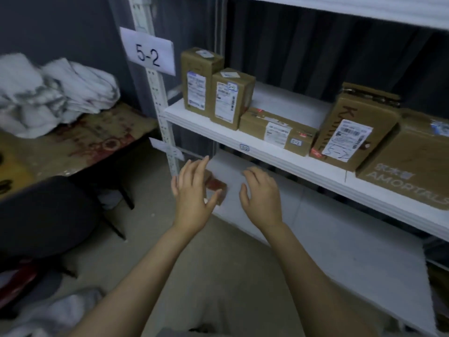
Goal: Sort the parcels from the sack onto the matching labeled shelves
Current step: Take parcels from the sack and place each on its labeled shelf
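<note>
A white shelf (218,132) marked by a "5-2" sign (148,53) carries several brown cardboard parcels: two upright boxes (218,93) at its left, a flat box (277,130), a tilted labelled box (352,132) and a large "AMORTALS" box (413,166) at the right. Below it, a small brown parcel with a red patch (216,187) lies at the left end of the lower white shelf (315,239). My left hand (192,190) hovers right in front of that parcel with fingers spread, holding nothing. My right hand (261,193) floats beside it, fingers loosely bent, empty.
A perforated white upright (160,113) stands at the shelf's left corner. Left of it is a low table (97,142) with crumpled white sacks (48,93). A dark chair (48,215) sits below, and white sack cloth (48,314) lies on the floor at bottom left.
</note>
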